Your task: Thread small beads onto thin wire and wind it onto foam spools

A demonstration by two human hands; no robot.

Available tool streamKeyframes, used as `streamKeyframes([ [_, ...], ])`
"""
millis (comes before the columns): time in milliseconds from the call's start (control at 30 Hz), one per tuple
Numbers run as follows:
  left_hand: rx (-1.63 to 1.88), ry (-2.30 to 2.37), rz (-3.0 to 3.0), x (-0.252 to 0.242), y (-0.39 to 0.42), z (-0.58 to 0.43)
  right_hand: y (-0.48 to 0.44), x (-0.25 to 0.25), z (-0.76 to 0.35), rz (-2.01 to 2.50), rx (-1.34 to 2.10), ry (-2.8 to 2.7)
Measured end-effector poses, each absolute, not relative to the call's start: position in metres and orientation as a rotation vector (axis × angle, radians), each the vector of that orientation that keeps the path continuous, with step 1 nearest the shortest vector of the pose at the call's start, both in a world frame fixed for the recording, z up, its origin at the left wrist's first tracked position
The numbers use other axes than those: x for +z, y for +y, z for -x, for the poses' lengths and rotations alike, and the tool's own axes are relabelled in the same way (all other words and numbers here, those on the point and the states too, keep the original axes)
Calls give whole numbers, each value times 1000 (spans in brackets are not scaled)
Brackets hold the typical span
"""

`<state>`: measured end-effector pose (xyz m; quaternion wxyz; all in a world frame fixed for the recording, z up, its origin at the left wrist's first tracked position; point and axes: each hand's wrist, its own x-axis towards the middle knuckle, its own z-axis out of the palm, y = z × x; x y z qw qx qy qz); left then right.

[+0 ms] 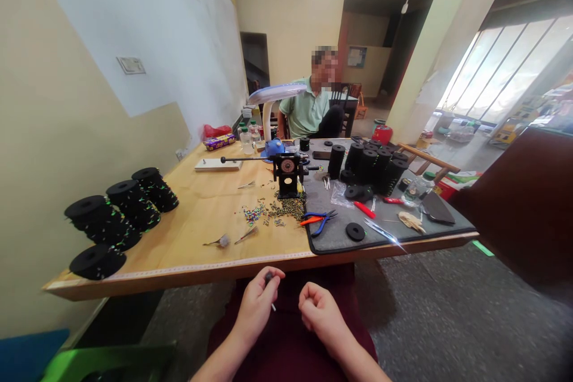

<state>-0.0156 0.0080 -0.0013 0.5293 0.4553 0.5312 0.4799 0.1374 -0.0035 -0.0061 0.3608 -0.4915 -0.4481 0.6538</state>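
Just off the near side of the wooden table (192, 203), the left hand (257, 297) has its thumb and fingers closed on a small dark piece (268, 277). Below the thumb a thin pale stick (273, 307) pokes out, steep, its lower tip leaning right. Across a narrow gap to the right, the right hand (320, 310) is curled with its fingers together, apart from the piece. So the dark piece lies left of the right fingers and a little farther from the body, and the left hand alone touches it.

Beyond the hands, to the left, a fluffy tuft (222, 241) lies on the wood. Farther off, loose beads (254, 213) spread toward the foot of a black machine with a dial (289, 176). To the right, pliers (320, 221) and a black disc (356, 231) rest on a gray mat (331, 243).

The fingers cover most of the dark piece, so its shape is unclear, as is whether the stick belongs to it. Whether the right fist holds anything cannot be told. Both forearms are cut off at the bottom, and a large brown shape (528, 215) at far right is cut off too.
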Motion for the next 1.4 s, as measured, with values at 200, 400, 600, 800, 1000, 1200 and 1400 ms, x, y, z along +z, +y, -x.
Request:
streamKeyframes([
  [200, 1140, 1235, -1065, -1, 11, 27, -5, 1, -141, 1220, 1770, -960],
  [400, 926, 1210, -1130, 2, 6, 20, -6, 1, -141, 1197, 1740, -967],
  [600, 905, 1124, -1028, 11, -1, 10, -5, -2, -139, 1245, 1662, -1060],
  [800, 1108, 1185, -845, 6, 5, 13, -5, -3, -141, 1259, 1562, -1067],
  [1000, 1147, 1285, -997, 9, 0, 17, -6, -5, -141, 1256, 1505, -1096],
  [1200, 987, 1147, -923, 9, 1, 5, -8, -11, -142, 1244, 1404, -1279],
  [1400, 1012, 1098, -831, 2, 7, 7, -9, -14, -142, 1260, 1344, -1385],
])
